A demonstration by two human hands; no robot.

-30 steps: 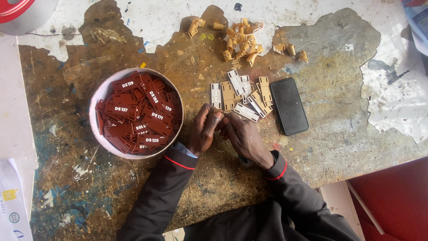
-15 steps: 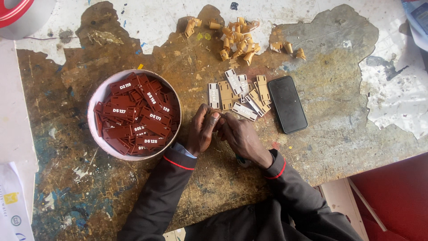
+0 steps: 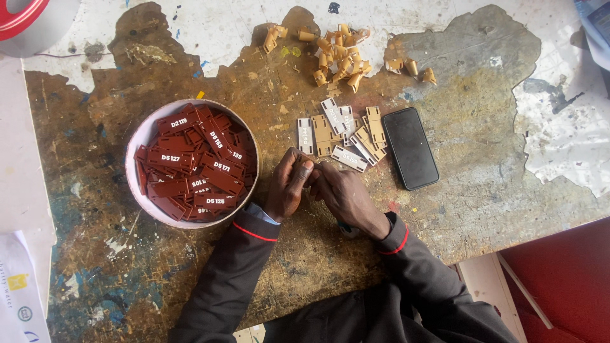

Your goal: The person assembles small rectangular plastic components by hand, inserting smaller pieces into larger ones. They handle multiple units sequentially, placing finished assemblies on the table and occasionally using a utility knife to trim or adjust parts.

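My left hand point(image 3: 289, 186) and my right hand point(image 3: 346, 194) meet at the middle of a worn, paint-stained table point(image 3: 457, 190). Their fingertips pinch something small between them, mostly hidden by the fingers; what it is I cannot tell. Just left of my left hand stands a round white bowl point(image 3: 136, 152) filled with several dark red rectangular tags point(image 3: 194, 165) bearing white lettering. Right above my hands lies a small cluster of tan and grey rectangular tags point(image 3: 343, 130).
A black phone point(image 3: 410, 147) lies face up to the right of the tan tags. Curled tan peelings point(image 3: 340, 54) are heaped near the far edge. A red-and-white round thing point(image 3: 28, 19) sits at the far left corner. Papers point(image 3: 19, 286) lie at the left.
My hands stay together at the same spot with only slight finger movement. The bowl, tags and phone have not moved.
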